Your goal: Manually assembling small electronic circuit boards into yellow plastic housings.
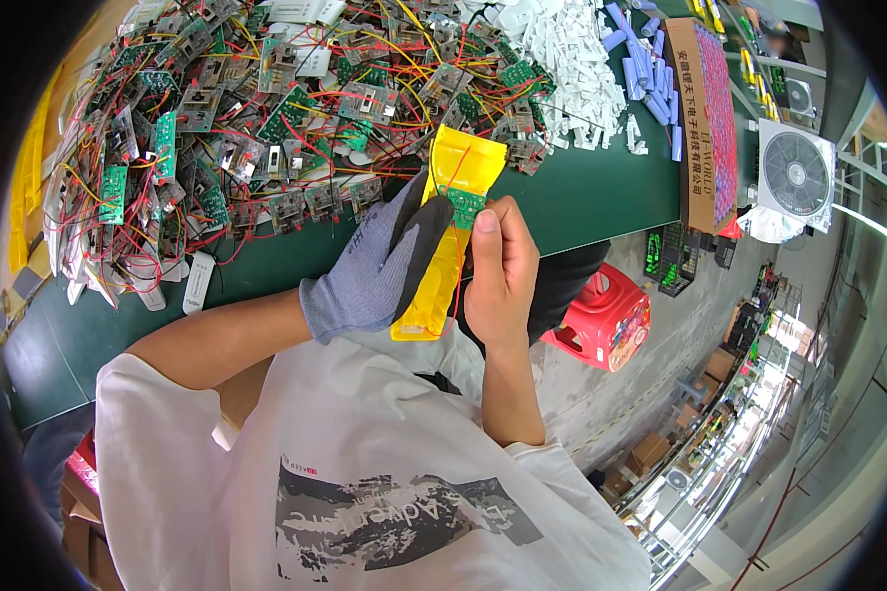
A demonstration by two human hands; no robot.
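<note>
My left hand (pixel 379 258), in a grey-blue glove with a black palm, grips a long yellow plastic housing (pixel 431 300) held tilted above the table's near edge. A small green circuit board (pixel 465 207) lies across the housing's middle, with thin red wires running along it. My bare right hand (pixel 503 271) is closed, its thumb and bent forefinger pinching the board's right end. Whether its fingers also hold a wire is hidden. Just beyond my hands spreads a heap of wired circuit boards (pixel 296 108) with red, yellow and black leads.
On the green table (pixel 601 192), small white plastic parts (pixel 577 84) are piled behind, beside purple-blue cylindrical cells (pixel 650 74). A cardboard box (pixel 698 128) of pink-topped items stands at the right edge. Beyond are a fan (pixel 796 172) and a red stool (pixel 616 320). A white stick-shaped case (pixel 198 283) lies near my left forearm.
</note>
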